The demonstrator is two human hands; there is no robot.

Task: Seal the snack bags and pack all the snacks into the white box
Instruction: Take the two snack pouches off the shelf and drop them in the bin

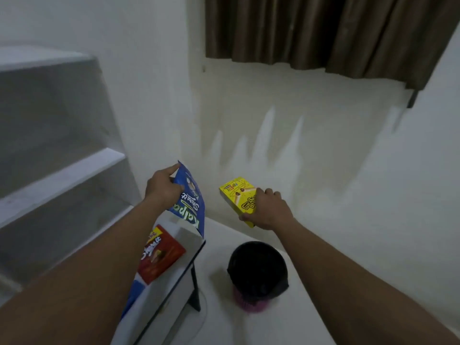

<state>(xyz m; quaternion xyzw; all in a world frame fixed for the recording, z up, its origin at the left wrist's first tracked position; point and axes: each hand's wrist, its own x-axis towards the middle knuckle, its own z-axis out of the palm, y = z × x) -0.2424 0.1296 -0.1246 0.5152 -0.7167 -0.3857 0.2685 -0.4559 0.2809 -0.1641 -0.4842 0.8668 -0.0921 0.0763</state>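
My left hand [163,189] grips the top of a blue snack bag [190,207] and holds it up above the far end of a white table [159,292]. My right hand [267,209] holds a yellow snack box [237,196] in the air to the right of the table, above the floor. A red snack pack [160,255] lies flat on the table below the blue bag, partly behind my left forearm. Another blue pack [135,293] shows beside that forearm. No white box is clearly visible.
A black bin [257,266] with a pink base stands on the floor right of the table. White shelves [62,175] fill the left side. A brown curtain [336,31] hangs on the far wall.
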